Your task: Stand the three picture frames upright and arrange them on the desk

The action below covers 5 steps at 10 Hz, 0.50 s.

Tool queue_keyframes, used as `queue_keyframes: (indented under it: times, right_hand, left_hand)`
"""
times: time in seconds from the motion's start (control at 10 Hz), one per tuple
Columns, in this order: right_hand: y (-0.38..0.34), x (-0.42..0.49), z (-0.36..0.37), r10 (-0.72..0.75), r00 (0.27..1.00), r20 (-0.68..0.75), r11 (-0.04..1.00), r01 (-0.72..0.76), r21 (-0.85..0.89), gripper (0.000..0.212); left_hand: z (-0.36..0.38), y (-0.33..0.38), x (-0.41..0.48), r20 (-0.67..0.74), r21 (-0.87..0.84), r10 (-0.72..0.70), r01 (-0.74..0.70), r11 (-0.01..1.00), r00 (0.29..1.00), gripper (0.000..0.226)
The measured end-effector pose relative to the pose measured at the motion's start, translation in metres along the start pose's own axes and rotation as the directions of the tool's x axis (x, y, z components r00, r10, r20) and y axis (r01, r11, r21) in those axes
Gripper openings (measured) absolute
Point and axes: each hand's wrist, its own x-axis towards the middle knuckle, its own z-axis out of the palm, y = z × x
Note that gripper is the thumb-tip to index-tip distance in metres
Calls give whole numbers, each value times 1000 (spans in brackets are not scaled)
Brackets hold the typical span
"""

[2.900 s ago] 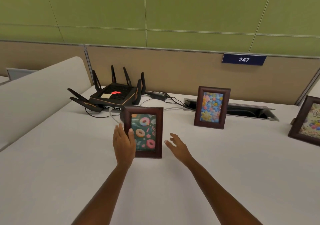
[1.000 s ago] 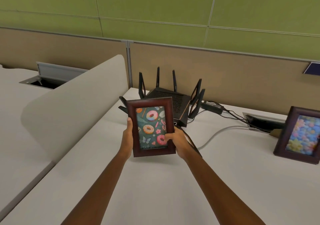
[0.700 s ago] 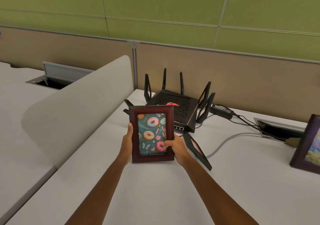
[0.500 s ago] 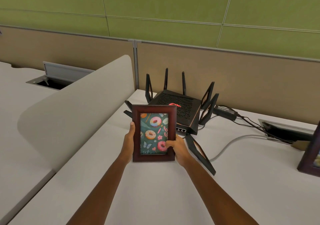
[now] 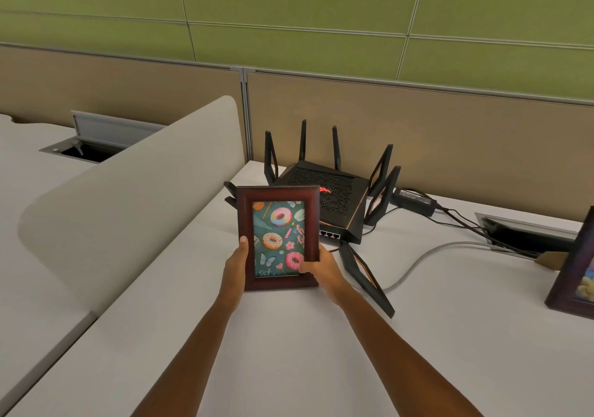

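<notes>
Holding the doughnut picture frame (image 5: 279,238) upright in front of the black router (image 5: 324,198), the person grips it from both sides: the left hand (image 5: 235,267) is closed on its left edge with the thumb up along the wood, and the right hand (image 5: 319,268) is clamped on the lower right corner, thumb across the glass. Its bottom edge sits at or just above the white table (image 5: 289,352); I cannot tell which. Far right, a second frame (image 5: 575,275) stands near the cable hatch (image 5: 527,235).
</notes>
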Motion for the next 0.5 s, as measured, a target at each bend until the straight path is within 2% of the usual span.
queue_keyframes:
  times: [0.2, 0.3, 0.4, 0.5]
  right_hand:
    - [17, -20, 1, -54, 997, -49, 997, 51, -62, 72]
    - [19, -38, 5, -68, 996, -65, 996, 64, -60, 75]
    - [26, -56, 4, -71, 988, -138, 995, 60, -85, 70]
    - [33, -80, 3, -38, 977, -210, 994, 15, -109, 62]
  left_hand:
    - [-4, -18, -22, -155, 210, 77, -44, 977, 985, 43]
    - [-3, -22, -37, -211, 293, 65, -1, 956, 975, 53]
    - [-1, -37, -58, -281, 492, 136, 21, 870, 950, 58]
    - [5, -50, -82, -246, 719, 228, 20, 695, 942, 60]
